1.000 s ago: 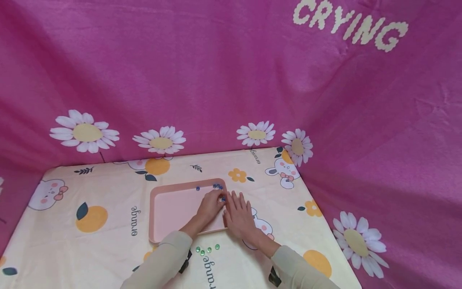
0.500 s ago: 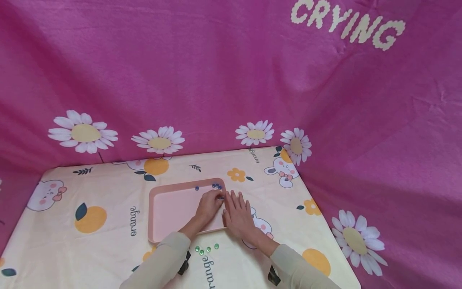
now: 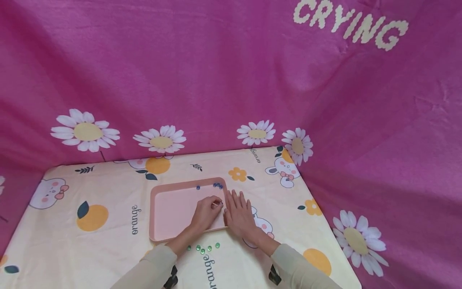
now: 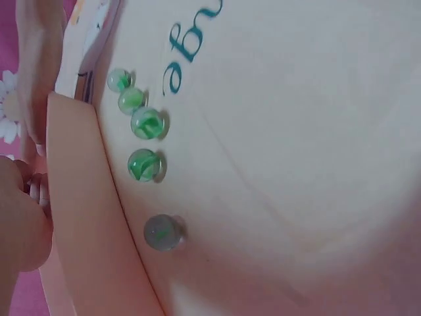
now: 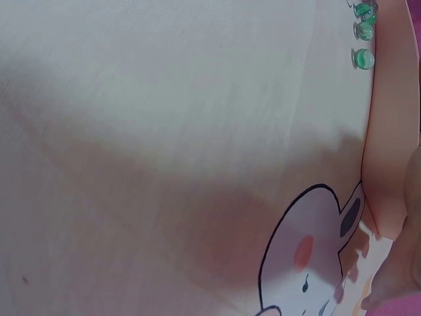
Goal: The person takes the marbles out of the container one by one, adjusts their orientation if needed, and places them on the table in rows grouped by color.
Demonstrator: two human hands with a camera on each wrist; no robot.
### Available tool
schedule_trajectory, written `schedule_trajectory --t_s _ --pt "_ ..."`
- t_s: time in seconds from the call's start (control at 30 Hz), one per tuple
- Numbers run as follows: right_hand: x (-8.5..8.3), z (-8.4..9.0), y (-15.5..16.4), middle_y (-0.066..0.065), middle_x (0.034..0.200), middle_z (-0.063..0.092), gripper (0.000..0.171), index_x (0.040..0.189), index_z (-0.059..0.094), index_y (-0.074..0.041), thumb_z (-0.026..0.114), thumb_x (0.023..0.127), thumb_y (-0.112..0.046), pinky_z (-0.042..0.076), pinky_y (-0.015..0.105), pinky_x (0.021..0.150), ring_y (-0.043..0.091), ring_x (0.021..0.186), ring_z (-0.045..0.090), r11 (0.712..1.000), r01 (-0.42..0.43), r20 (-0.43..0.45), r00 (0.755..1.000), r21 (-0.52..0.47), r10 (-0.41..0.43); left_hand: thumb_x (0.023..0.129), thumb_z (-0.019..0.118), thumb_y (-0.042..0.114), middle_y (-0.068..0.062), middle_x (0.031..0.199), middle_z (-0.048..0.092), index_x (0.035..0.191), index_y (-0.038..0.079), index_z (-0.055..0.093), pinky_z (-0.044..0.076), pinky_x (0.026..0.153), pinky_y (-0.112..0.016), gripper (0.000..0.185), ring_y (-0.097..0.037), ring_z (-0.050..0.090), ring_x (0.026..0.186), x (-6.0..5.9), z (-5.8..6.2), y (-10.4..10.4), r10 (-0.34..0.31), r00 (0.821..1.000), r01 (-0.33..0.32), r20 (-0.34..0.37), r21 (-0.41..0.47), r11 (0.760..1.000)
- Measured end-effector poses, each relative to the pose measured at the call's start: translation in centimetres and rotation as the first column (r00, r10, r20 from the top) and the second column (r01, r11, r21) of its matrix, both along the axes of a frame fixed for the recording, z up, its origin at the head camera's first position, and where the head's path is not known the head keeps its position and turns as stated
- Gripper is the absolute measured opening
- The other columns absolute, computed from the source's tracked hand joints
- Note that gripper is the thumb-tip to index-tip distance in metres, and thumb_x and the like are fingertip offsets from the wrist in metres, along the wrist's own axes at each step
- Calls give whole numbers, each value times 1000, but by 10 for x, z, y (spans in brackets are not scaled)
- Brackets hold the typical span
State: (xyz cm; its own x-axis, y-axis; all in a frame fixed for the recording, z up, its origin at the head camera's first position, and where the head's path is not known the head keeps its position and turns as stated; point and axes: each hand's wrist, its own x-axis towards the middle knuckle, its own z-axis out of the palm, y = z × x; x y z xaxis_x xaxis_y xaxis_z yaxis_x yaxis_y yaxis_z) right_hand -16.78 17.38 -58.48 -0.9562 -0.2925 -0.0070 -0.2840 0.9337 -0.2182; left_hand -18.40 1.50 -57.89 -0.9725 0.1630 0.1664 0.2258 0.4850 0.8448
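Observation:
My left hand is inside the pink tray, near its right end. Its thumb and fingers pinch a small dark-blue marble, mostly covered by the fingertips. Along the tray's far wall sit a lone blue marble and, in the far right corner, a cluster of blue marbles. My right hand lies outside the tray with straight fingers, resting against its right wall. The left wrist view shows the left hand behind the tray wall, its fingertips partly hidden.
Several clear marbles with green swirls, such as this green marble, lie on the patterned tablecloth along the tray's near side. A pink curtain rises behind and at the right of the table.
My left hand has drawn back slightly from the tray's right wall toward me, the blue marble at its fingertips. One more green marble shows beside the left forearm. My right hand stays put.

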Motion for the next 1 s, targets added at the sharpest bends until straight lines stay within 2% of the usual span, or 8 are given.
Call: schedule_trajectory --t_s 0.27,0.37,0.5,0.7,1.0 --pt "0 -1 1 16 163 18 61 160 17 -9 32 107 -36 18 65 113 43 148 11 1000 -17 -20 1000 15 17 92 71 9 4 90 69 104 5 72 53 68 -24 13 -10 61 77 25 13 -7 -41 999 39 17 102 994" --pt "0 -1 1 17 163 18 62 160 17 -9 33 107 -37 17 66 113 43 148 12 1000 -18 -22 1000 6 18 92 72 7 5 89 67 106 5 72 53 67 -23 14 -9 60 77 38 19 -10 -85 996 86 -13 127 988" --pt "-1 -2 1 17 163 19 63 160 17 -9 34 106 -38 17 66 113 43 148 12 1000 -17 -27 999 -10 17 90 73 5 7 88 65 105 6 73 53 68 -23 16 -7 59 76 55 23 -11 -128 990 133 -52 116 984" --pt "-2 -2 1 17 162 21 63 159 20 -9 37 106 -37 18 66 113 43 148 14 1000 -10 -45 999 -27 9 88 75 4 8 85 64 101 5 72 54 65 -21 14 -4 59 73 72 21 -8 -142 990 144 -27 139 980" --pt "-1 0 -1 16 164 17 64 160 17 -11 35 106 -39 15 64 114 41 149 10 1000 12 1 1000 -27 -12 85 75 -1 2 86 68 95 3 71 55 64 -21 11 -2 61 73 96 14 -8 -168 986 165 12 124 978"
